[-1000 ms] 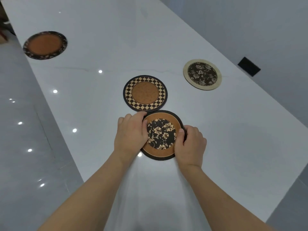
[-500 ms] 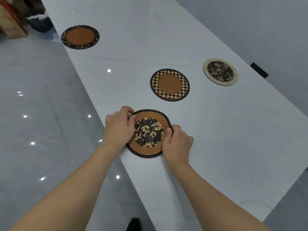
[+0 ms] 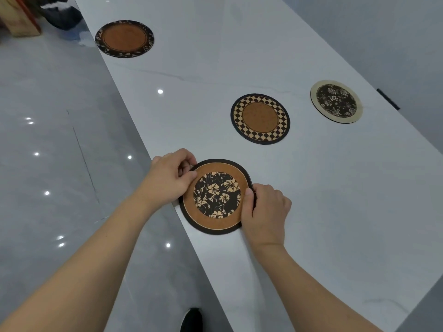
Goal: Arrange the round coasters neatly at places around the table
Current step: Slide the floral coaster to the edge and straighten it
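Note:
A round coaster with a brown ring and a dark floral centre (image 3: 217, 196) lies at the white table's (image 3: 335, 212) left edge, slightly over it. My left hand (image 3: 169, 174) pinches its left rim and my right hand (image 3: 266, 209) grips its right rim. A checkered-rim coaster (image 3: 260, 118) lies further in, towards the middle. A cream-rimmed floral coaster (image 3: 336, 101) sits near the right edge. A brown coaster with a dark leafy rim (image 3: 124, 38) rests far along the left edge.
The long table runs away from me, with shiny grey floor (image 3: 60, 140) on the left. A dark shoe tip (image 3: 191, 319) shows below the table edge. A wooden box (image 3: 19, 17) and dark objects stand at the top left.
Both hands have slid the floral-centre coaster from beside the checkered coaster to the table's left edge. The view has shifted with it.

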Demonstrator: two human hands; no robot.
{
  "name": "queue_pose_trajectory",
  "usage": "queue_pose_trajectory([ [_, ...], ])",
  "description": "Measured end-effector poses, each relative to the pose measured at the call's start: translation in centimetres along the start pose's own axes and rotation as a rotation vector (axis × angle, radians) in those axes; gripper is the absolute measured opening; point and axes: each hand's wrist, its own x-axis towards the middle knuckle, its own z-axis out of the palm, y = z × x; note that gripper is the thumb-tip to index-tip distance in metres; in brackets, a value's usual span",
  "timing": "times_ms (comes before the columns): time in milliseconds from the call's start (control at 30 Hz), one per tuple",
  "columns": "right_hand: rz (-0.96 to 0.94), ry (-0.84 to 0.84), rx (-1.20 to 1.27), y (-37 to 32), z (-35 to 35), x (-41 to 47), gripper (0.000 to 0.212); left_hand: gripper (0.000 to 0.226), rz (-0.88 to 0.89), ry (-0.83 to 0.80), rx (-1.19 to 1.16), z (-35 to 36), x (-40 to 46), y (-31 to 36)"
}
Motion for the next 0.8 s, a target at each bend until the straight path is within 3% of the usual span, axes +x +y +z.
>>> queue_pose_trajectory([
  [800, -0.024, 0.007, -0.165, -0.1, 0.5, -0.1, 0.021, 0.016, 0.077, 0.062, 0.037, 0.7, -0.2, -1.5],
])
